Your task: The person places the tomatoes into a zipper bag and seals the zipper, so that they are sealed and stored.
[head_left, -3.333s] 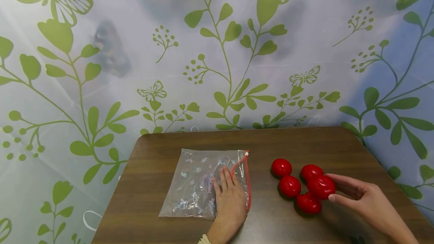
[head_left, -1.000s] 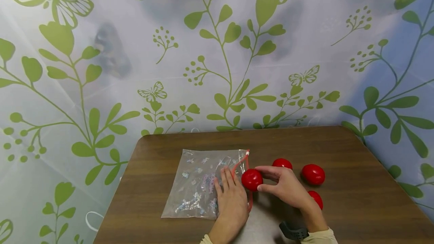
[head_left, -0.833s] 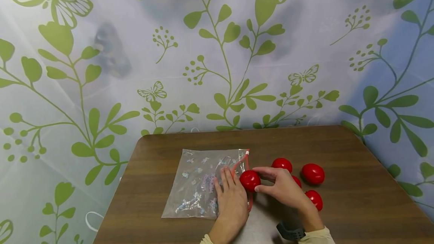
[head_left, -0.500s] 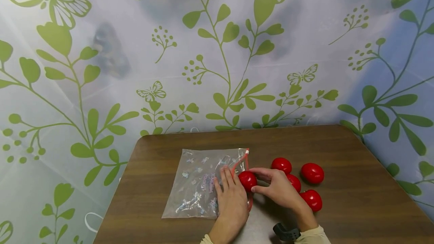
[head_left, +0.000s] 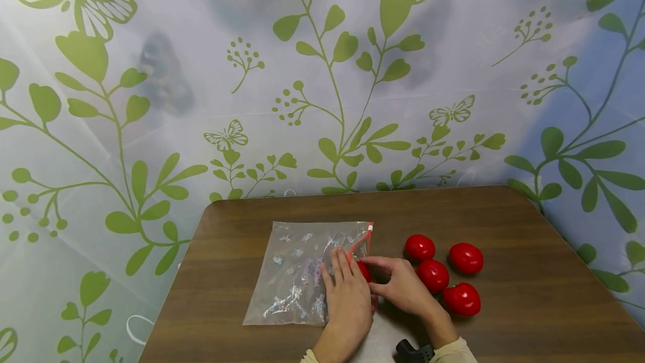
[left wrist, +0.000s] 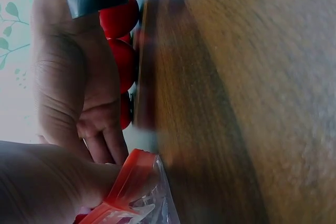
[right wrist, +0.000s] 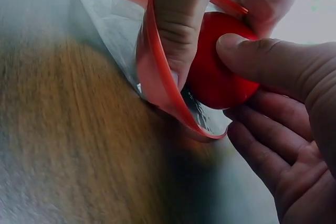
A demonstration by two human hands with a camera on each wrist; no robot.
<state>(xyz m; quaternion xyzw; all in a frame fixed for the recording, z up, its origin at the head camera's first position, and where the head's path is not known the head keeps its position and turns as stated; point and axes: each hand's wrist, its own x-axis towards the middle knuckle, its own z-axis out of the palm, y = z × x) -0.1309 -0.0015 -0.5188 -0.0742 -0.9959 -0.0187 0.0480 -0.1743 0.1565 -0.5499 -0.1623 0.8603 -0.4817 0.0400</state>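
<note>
A clear printed zip bag (head_left: pixel 287 273) with a red zip edge lies flat on the table. My left hand (head_left: pixel 349 301) rests on its mouth end, fingers extended over the top. In the right wrist view, the left thumb (right wrist: pixel 178 40) reaches inside the red rim (right wrist: pixel 163 72) and the mouth gapes. My right hand (head_left: pixel 403 289) holds a glossy red tomato (right wrist: pixel 218 77) between thumb and fingers, at the bag's mouth and partly inside it. Seen from the head, the left hand and bag hide much of this tomato (head_left: pixel 364 271).
Several more red tomatoes lie grouped right of my right hand, among them a front one (head_left: pixel 462 299) and a far right one (head_left: pixel 466 258). The brown wooden table (head_left: pixel 529 273) meets a leaf-patterned curtain (head_left: pixel 322 83) behind. A dark band (head_left: pixel 414 352) circles my right wrist.
My right hand has taken a tomato from the group on the right and moved it left into the bag's mouth. The left hand has stayed on the bag, almost still.
</note>
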